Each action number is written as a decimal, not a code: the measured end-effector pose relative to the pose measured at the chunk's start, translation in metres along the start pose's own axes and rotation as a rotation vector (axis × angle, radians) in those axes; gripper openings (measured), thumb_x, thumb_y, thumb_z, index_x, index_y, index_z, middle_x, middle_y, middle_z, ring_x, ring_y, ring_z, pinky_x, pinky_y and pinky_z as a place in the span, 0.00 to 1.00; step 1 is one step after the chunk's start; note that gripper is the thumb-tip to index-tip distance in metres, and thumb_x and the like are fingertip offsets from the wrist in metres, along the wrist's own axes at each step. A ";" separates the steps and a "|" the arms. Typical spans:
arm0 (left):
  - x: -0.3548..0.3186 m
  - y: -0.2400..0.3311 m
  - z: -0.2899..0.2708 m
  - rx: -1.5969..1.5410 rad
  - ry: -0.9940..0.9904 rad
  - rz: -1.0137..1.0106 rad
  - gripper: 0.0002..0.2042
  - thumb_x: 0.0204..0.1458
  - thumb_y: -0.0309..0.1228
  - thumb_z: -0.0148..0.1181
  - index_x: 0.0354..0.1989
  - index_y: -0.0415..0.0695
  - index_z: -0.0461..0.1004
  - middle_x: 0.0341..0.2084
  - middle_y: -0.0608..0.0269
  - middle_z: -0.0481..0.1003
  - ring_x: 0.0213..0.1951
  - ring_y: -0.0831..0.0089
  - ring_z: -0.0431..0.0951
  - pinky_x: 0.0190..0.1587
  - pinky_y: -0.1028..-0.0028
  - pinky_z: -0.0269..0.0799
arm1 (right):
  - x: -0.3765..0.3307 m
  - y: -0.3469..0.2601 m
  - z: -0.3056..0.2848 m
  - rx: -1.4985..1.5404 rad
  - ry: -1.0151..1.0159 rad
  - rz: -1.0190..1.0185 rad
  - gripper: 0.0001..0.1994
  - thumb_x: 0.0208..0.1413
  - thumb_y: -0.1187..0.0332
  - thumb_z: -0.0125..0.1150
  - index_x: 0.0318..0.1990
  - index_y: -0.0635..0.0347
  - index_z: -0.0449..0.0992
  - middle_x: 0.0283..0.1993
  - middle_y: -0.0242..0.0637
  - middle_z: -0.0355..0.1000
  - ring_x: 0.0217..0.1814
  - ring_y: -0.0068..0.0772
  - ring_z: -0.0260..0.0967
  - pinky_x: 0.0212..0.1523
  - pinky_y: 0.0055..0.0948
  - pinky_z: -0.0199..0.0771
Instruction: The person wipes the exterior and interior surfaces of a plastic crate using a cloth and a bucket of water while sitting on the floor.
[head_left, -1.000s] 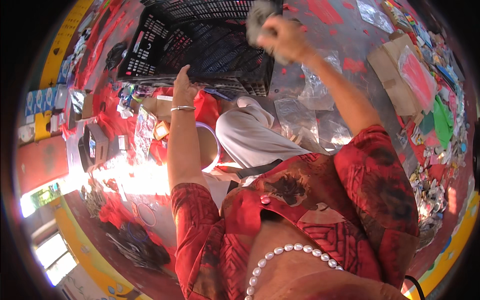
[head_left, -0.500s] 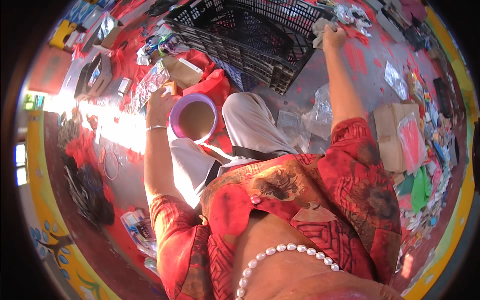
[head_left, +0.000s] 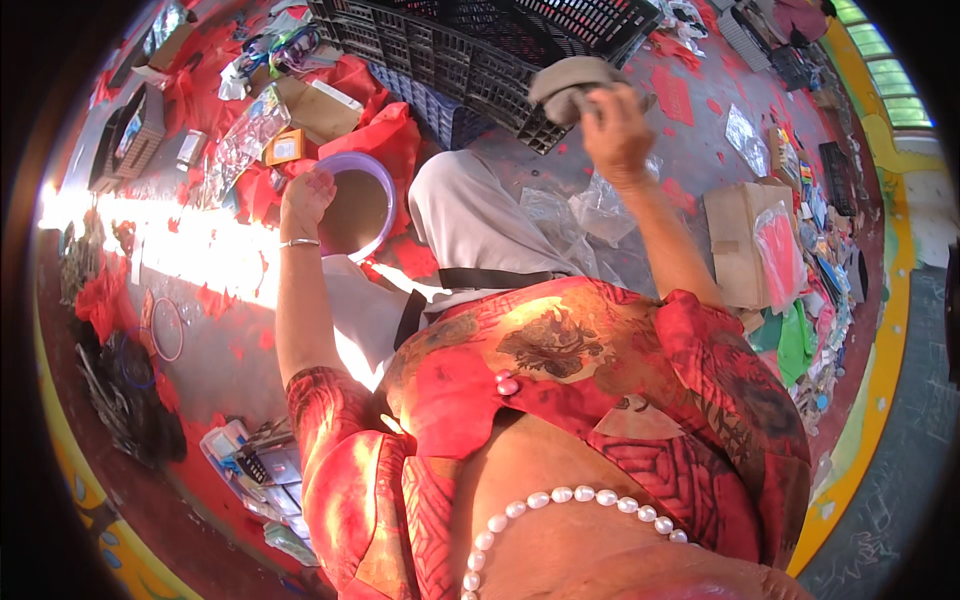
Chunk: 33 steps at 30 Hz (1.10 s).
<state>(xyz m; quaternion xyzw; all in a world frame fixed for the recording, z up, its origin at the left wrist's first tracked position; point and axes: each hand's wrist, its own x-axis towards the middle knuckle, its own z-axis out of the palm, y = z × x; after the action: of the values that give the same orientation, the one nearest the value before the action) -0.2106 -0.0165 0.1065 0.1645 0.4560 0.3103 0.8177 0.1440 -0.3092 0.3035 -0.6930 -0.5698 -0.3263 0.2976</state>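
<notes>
My left hand (head_left: pixel 305 197) grips the near rim of a round frame with a pale purple ring and a brown face (head_left: pixel 360 205), held by my left knee. My right hand (head_left: pixel 612 127) is raised and shut on a folded tan cloth (head_left: pixel 572 82), just in front of the corner of a large black slatted plastic crate (head_left: pixel 480 50). My knees in pale trousers (head_left: pixel 470 215) lie between both hands. A thin bangle sits on my left wrist.
Red paper scraps and clear plastic wrappers (head_left: pixel 590 210) litter the grey floor. A brown cardboard box (head_left: pixel 740 240) lies to the right, a small orange box (head_left: pixel 285 147) and flat cardboard (head_left: pixel 320 105) to the left. Dark bundles (head_left: pixel 130 400) and small packets (head_left: pixel 255 470) sit lower left.
The view has swung, so the crate sits higher. My right hand has drawn back from the crate with the cloth. My left hand keeps hold of the round frame.
</notes>
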 end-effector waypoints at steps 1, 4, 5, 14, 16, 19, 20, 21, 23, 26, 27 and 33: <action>0.009 -0.006 0.000 -0.008 -0.015 -0.016 0.11 0.52 0.28 0.46 0.43 0.38 0.65 0.37 0.54 0.70 0.40 0.61 0.70 0.44 0.62 0.67 | -0.013 0.000 0.023 -0.084 -0.069 -0.078 0.08 0.41 0.71 0.58 0.32 0.49 0.71 0.33 0.34 0.64 0.29 0.36 0.68 0.24 0.31 0.71; 0.027 -0.007 -0.002 0.002 -0.080 -0.027 0.11 0.53 0.29 0.47 0.43 0.38 0.66 0.36 0.55 0.71 0.39 0.62 0.71 0.44 0.65 0.68 | -0.057 0.002 0.096 -0.233 -0.242 -0.137 0.09 0.42 0.71 0.55 0.34 0.48 0.71 0.35 0.34 0.63 0.26 0.34 0.69 0.18 0.34 0.69; 0.027 -0.006 0.000 0.012 -0.124 -0.008 0.11 0.53 0.29 0.47 0.43 0.38 0.66 0.37 0.55 0.71 0.40 0.62 0.72 0.43 0.65 0.69 | -0.066 -0.002 0.112 -0.205 -0.330 -0.093 0.09 0.42 0.72 0.54 0.34 0.48 0.71 0.35 0.35 0.63 0.27 0.35 0.69 0.19 0.35 0.69; -0.006 0.002 -0.008 -0.001 -0.205 0.127 0.13 0.52 0.33 0.50 0.43 0.40 0.69 0.38 0.58 0.73 0.42 0.66 0.73 0.43 0.65 0.70 | -0.067 -0.067 0.162 0.349 -0.587 0.317 0.09 0.44 0.76 0.50 0.32 0.52 0.73 0.35 0.36 0.69 0.37 0.46 0.69 0.35 0.40 0.69; -0.023 0.003 0.019 0.071 -0.231 0.078 0.16 0.53 0.37 0.49 0.47 0.42 0.67 0.42 0.57 0.72 0.46 0.64 0.71 0.46 0.61 0.68 | -0.024 -0.081 0.149 0.386 -0.413 0.246 0.08 0.44 0.75 0.52 0.32 0.51 0.73 0.35 0.35 0.69 0.37 0.44 0.69 0.35 0.38 0.69; -0.067 0.010 0.049 0.148 -0.246 -0.031 0.26 0.55 0.45 0.46 0.61 0.54 0.53 0.57 0.53 0.58 0.57 0.49 0.58 0.54 0.47 0.57 | 0.054 -0.134 0.132 0.436 -0.165 0.068 0.09 0.43 0.76 0.54 0.34 0.52 0.73 0.35 0.35 0.68 0.36 0.43 0.69 0.34 0.35 0.69; -0.067 0.009 0.040 0.097 -0.412 -0.042 0.32 0.54 0.54 0.43 0.65 0.64 0.41 0.62 0.56 0.48 0.60 0.40 0.50 0.54 0.38 0.48 | 0.068 -0.152 0.136 0.497 -0.171 0.026 0.09 0.42 0.77 0.53 0.34 0.54 0.73 0.35 0.36 0.69 0.36 0.43 0.69 0.35 0.34 0.69; -0.066 0.011 0.034 0.021 -0.450 -0.025 0.33 0.53 0.56 0.42 0.65 0.65 0.40 0.62 0.56 0.47 0.59 0.39 0.50 0.54 0.38 0.48 | 0.081 -0.170 0.139 0.554 -0.176 -0.014 0.10 0.42 0.78 0.52 0.34 0.55 0.73 0.35 0.37 0.69 0.36 0.43 0.68 0.35 0.32 0.69; -0.069 0.012 0.038 -0.119 -0.533 -0.025 0.34 0.51 0.60 0.40 0.64 0.66 0.39 0.62 0.56 0.46 0.59 0.37 0.50 0.53 0.36 0.48 | 0.095 -0.218 0.149 0.647 -0.237 -0.043 0.11 0.42 0.79 0.52 0.36 0.57 0.72 0.36 0.37 0.69 0.36 0.42 0.69 0.35 0.32 0.69; -0.053 0.021 0.030 -0.485 -0.717 0.099 0.32 0.48 0.62 0.44 0.53 0.51 0.61 0.54 0.58 0.61 0.54 0.51 0.62 0.55 0.50 0.55 | 0.073 -0.275 0.175 0.795 -0.587 -0.176 0.15 0.43 0.74 0.55 0.42 0.58 0.70 0.41 0.42 0.68 0.45 0.43 0.66 0.45 0.32 0.67; -0.044 0.022 0.029 -0.626 -0.675 0.118 0.30 0.49 0.60 0.45 0.50 0.48 0.65 0.49 0.59 0.67 0.50 0.57 0.68 0.55 0.56 0.60 | 0.065 -0.282 0.183 0.837 -0.683 -0.270 0.17 0.44 0.72 0.56 0.45 0.58 0.69 0.44 0.44 0.68 0.50 0.44 0.65 0.49 0.32 0.65; -0.036 0.060 -0.032 -0.581 -0.481 0.269 0.19 0.49 0.39 0.52 0.45 0.40 0.68 0.40 0.56 0.74 0.40 0.60 0.74 0.45 0.64 0.71 | 0.082 -0.195 0.170 0.217 -0.214 -0.083 0.21 0.42 0.67 0.60 0.45 0.65 0.67 0.43 0.45 0.67 0.45 0.47 0.66 0.44 0.38 0.67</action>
<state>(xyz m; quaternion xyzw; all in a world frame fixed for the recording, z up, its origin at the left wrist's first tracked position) -0.2736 0.0049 0.1459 0.0528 0.1191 0.4833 0.8657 -0.0175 -0.0930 0.2732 -0.6636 -0.6582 -0.1992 0.2946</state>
